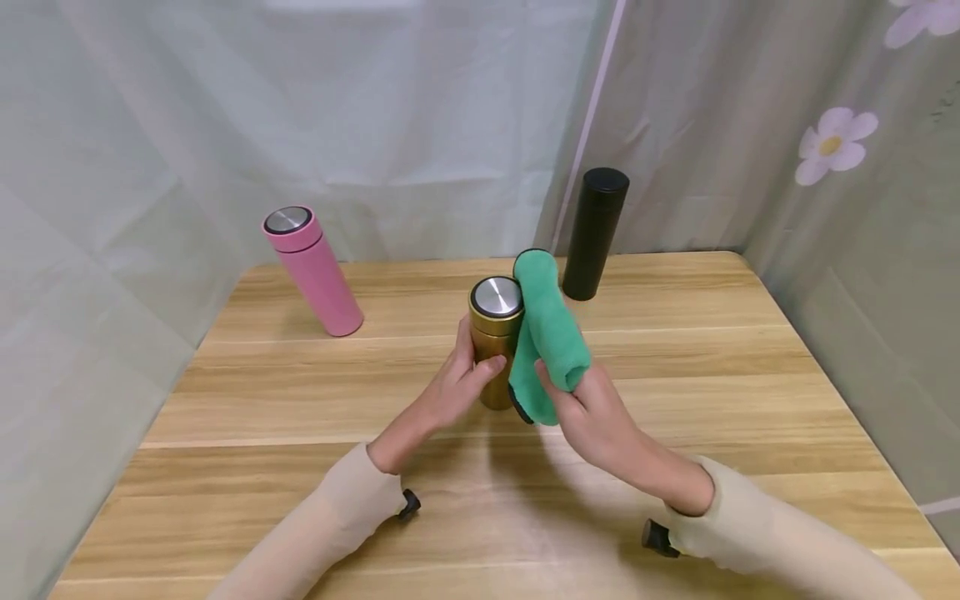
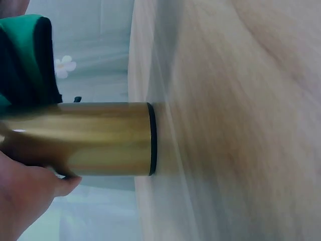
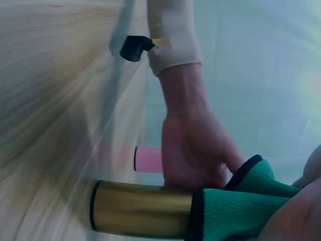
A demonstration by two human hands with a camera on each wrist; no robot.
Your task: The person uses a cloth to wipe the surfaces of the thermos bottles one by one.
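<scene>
A gold thermos bottle (image 1: 497, 333) with a steel-topped lid stands upright on the wooden table, its dark base seen in the left wrist view. My left hand (image 1: 459, 379) grips its left side, thumb across the front. A green cloth (image 1: 553, 321) with dark edging is folded over in my right hand (image 1: 600, 417), which pinches it with the thumb in front. The cloth lies against the bottle's right side, near the lid. In the right wrist view the cloth (image 3: 241, 213) overlaps the upper part of the gold bottle (image 3: 143, 208).
A pink thermos bottle (image 1: 318, 279) stands at the table's back left. At the back right stands a black bottle (image 1: 595, 233), just behind the cloth. A pale curtain (image 1: 375, 125) with flowers hangs behind the wooden table (image 1: 262, 500). Small dark devices sit at both sleeve cuffs.
</scene>
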